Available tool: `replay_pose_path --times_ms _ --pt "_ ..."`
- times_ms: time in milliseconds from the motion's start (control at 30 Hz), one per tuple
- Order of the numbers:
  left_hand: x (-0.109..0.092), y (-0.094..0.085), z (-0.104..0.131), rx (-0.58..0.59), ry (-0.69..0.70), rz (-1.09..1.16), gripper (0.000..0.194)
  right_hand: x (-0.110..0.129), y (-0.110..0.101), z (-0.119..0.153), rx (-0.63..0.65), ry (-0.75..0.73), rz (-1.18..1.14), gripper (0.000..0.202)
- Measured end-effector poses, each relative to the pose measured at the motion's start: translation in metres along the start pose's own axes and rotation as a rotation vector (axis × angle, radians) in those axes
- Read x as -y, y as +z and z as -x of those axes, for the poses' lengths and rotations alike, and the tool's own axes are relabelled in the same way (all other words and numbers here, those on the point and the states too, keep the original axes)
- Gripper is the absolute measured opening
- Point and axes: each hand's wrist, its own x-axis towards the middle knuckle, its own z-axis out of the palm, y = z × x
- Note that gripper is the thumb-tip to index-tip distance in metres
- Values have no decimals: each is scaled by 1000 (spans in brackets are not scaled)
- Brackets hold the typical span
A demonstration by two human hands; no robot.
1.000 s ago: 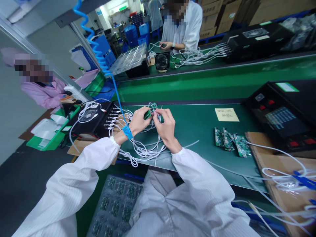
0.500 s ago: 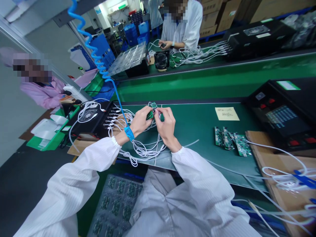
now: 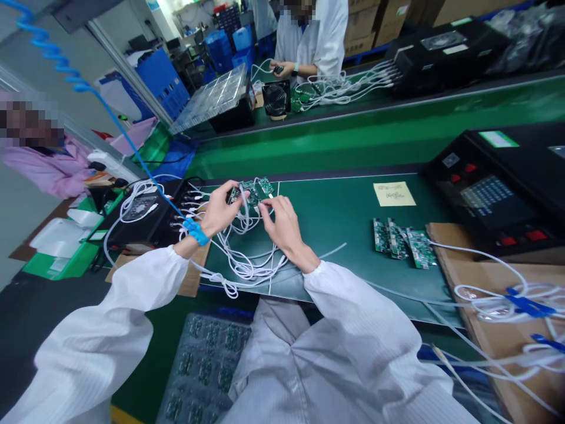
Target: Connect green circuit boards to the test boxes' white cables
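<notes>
- Plastic tray (image 3: 205,365) of boards, below the table edge.
- Right hand (image 3: 282,227): thumb and fingertips close together at the green circuit boards (image 3: 253,191); grip unclear.
- Left hand (image 3: 223,209): curled at the boards' left side, apart from the right; grip unclear.
- White cables (image 3: 247,265) around them.
- Beyond, a co-worker (image 3: 309,44).

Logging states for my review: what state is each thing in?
Left hand: closed on circuit board
Right hand: fingertips together, grip unclear
Wrist strap: around left wrist
Three boards: lying grouped
Yellow note: written on
White cables: loosely looped
Screen: showing characters
Tray: holding boards
</notes>
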Motion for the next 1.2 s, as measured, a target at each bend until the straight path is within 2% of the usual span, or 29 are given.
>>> replay_pose_path --times_ms 100,233,600,833,933,1100,1200 --pt "2 -8 -3 2 -76 118 34 -4 9 2 185 50 59 22" --pt "3 -10 -4 16 -86 167 39 -5 15 0 269 87 63 21" --pt "1 -17 -8 114 -91 -1 39 -8 26 8 173 78 -36 22" --pt "6 -9 -22 310 -132 56 38 2 20 13 200 181 22 22" --pt "13 -8 -26 325 -161 67 46 3 16 18 188 228 69 22" --pt "10 -20 -24 305 -185 -94 39 2 13 23 173 295 157 26" --pt "-3 -28 -16 371 -169 -201 34 1 13 22 191 326 207 29"
